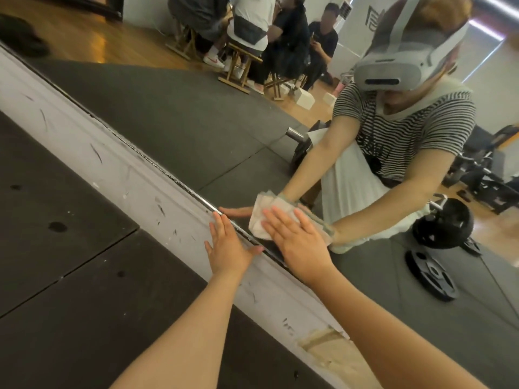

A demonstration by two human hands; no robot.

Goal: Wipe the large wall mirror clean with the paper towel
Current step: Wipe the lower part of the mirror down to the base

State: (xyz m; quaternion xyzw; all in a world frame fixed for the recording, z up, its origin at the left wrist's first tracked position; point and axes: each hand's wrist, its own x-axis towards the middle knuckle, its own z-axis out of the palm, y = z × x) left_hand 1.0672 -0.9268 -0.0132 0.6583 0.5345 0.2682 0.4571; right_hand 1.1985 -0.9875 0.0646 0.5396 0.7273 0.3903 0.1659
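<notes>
Flat right hand (pixel 297 242) presses the towel (pixel 264 217) onto the mirror (pixel 174 130) near its bottom edge, fingers spread for even pressure, while the open left hand (pixel 227 245) braces on the white ledge (pixel 118 164), probably for balance.

One head-worn view, tilted, looking down at the foot of the mirror.

You see everything from a wide-angle camera on your own head, facing forward and down, so your two forearms run in from the near edge toward the mirror (pixel 196 130). The frame is rolled: the white skirting (pixel 112 164) under the glass crosses from far left to near right. You are close, with your left hand (pixel 229 245) and right hand (pixel 295 240) near mid-frame. The glass fills the far and right part, reflecting the room behind you; the dark floor mat (pixel 70 248) fills the near left.
</notes>
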